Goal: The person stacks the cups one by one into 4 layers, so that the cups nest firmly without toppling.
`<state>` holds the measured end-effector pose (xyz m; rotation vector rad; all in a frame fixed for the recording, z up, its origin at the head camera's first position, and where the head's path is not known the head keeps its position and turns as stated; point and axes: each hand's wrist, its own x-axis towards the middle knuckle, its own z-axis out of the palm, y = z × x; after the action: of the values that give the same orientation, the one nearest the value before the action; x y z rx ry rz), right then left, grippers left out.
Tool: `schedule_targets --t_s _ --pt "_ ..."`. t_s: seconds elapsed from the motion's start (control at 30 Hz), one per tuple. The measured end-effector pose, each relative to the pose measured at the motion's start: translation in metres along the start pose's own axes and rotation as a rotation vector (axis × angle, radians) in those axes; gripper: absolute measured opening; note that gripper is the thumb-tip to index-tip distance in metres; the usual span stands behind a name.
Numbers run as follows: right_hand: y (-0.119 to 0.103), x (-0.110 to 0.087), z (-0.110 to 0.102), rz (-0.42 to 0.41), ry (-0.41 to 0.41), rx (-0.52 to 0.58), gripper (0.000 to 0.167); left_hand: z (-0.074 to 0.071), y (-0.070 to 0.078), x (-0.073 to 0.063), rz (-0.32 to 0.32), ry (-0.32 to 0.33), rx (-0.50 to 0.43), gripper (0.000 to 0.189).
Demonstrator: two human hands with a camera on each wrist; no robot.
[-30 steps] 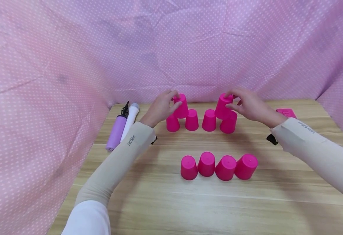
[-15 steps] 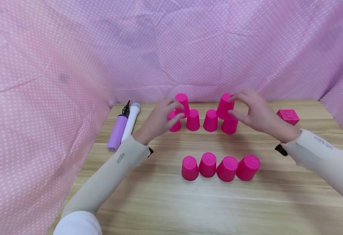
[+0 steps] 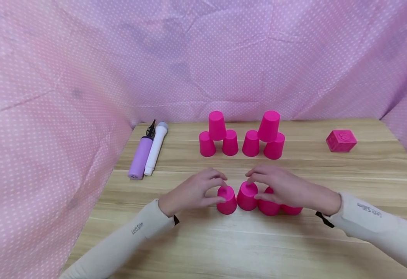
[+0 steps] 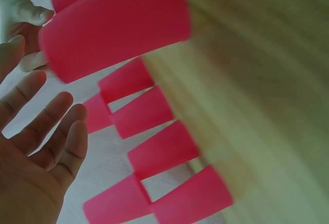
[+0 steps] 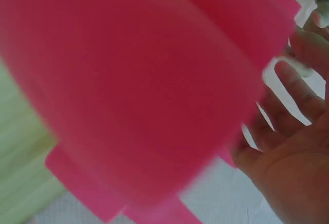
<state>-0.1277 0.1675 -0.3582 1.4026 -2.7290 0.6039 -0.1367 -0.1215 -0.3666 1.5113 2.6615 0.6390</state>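
Note:
Four-part front row: upside-down pink plastic cups stand side by side on the table. My left hand is at the leftmost cup, its fingers reaching over the top. In the left wrist view, those fingers are spread and stand apart from the large near cup. Beside it, my right hand hovers over the row, with fingertips close to the second cup. It partly covers the third cup and the fourth cup. The right wrist view shows its fingers spread around a near cup.
Behind are two small cup stacks, each with one cup on two: a left top cup and a right top cup. A purple hand pump and white toy microphone lie left. A pink block sits right.
Both hands have let go of the top cups on the back stacks and moved down toward me to the front row. The stacks stay standing.

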Motion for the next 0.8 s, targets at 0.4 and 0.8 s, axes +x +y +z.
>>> schedule_targets --t_s 0.4,0.8 --pt "-0.003 0.002 0.006 0.057 -0.050 0.053 0.045 0.017 -0.005 -0.006 0.002 0.025 -0.061 0.029" --pt "-0.004 0.003 0.004 0.075 -0.061 0.052 0.045 0.020 -0.005 -0.008 -0.039 0.034 -0.105 0.028"
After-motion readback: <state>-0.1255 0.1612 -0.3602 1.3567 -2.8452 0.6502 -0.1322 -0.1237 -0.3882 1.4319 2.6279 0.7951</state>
